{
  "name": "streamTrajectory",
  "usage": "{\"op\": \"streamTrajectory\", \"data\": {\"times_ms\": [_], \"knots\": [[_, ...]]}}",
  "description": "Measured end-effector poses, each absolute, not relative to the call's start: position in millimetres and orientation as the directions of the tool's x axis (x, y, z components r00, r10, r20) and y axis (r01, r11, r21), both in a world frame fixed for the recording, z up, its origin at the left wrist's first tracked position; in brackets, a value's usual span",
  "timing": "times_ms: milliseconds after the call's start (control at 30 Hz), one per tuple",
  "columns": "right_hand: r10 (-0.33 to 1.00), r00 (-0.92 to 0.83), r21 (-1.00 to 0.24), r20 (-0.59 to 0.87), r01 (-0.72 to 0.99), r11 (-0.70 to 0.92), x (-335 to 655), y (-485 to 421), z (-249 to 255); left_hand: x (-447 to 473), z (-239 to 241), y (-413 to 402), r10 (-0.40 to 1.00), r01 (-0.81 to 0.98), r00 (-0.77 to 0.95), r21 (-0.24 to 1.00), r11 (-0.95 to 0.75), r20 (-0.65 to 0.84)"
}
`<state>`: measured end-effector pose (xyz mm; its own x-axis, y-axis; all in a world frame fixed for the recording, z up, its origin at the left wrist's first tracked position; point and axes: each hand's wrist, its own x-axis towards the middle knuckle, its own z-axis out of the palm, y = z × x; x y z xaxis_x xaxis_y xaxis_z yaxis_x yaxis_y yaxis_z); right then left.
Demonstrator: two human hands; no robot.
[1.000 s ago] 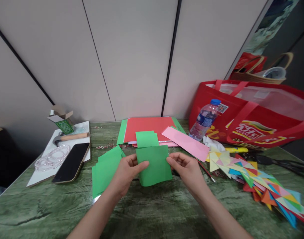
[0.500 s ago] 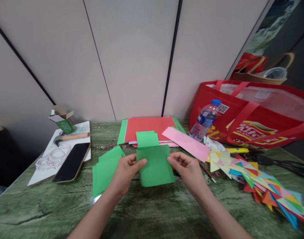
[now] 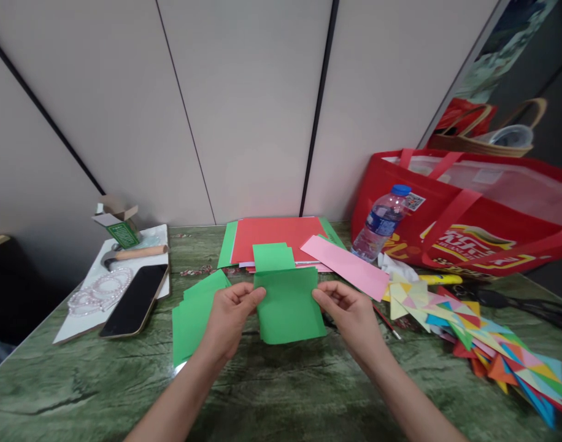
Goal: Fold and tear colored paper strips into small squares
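Note:
Between my two hands is a squarish piece of green paper [image 3: 290, 307], raised a little above the table. It seems to have more than one layer at its edges. My left hand [image 3: 232, 316] pinches its upper left edge with thumb and fingers. At the upper right edge, my right hand [image 3: 350, 310] pinches it the same way. Just behind it lie smaller green paper pieces [image 3: 272, 256], partly covered by the held one. A loose pile of green paper sheets [image 3: 196, 316] rests beside my left hand, partly behind that wrist.
Red paper [image 3: 276, 236] and a pink strip [image 3: 348, 267] lie at the back. On the right are a water bottle [image 3: 382, 224], a red bag [image 3: 469, 215] and folded coloured papers [image 3: 488, 350]. Leftward sit a phone [image 3: 136, 301], bead bracelets [image 3: 99, 291], a hammer-like tool [image 3: 136, 252] and a small box [image 3: 119, 227].
The held green paper has shifted very slightly to the right. My left thumb now covers less of its left edge. The rest of the table looks the same.

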<state>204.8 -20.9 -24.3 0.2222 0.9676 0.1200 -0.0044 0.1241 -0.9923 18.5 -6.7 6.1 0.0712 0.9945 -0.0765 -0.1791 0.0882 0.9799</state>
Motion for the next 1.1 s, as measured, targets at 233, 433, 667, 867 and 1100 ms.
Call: {"op": "streamTrajectory", "data": {"times_ms": [233,433,667,867,1100], "knots": [[0.973,0.206,-0.994,0.105,-0.017,0.111,203.6,-21.9,-21.3,13.8,11.4,-5.3,0.989,-0.204,0.097,0.971,0.126,-0.108],[0.972,0.203,-0.993,0.115,0.007,0.116,203.5,-21.9,-22.6,13.5,9.6,-4.5,0.996,-0.202,0.054,0.976,0.08,-0.071],[0.968,0.213,-0.991,0.131,0.025,0.129,202.6,-22.4,-23.1,13.2,4.4,-4.1,0.998,-0.083,-0.04,0.995,-0.054,0.051],[0.967,0.209,-0.989,0.145,0.034,0.142,202.8,-22.5,-23.7,11.3,4.3,-4.5,0.999,-0.091,-0.006,0.994,-0.053,0.053],[0.973,0.186,-0.99,0.138,0.041,0.133,202.8,-22.8,-24.8,12.6,10.9,-4.7,0.997,-0.13,-0.071,0.991,-0.043,0.034]]}}
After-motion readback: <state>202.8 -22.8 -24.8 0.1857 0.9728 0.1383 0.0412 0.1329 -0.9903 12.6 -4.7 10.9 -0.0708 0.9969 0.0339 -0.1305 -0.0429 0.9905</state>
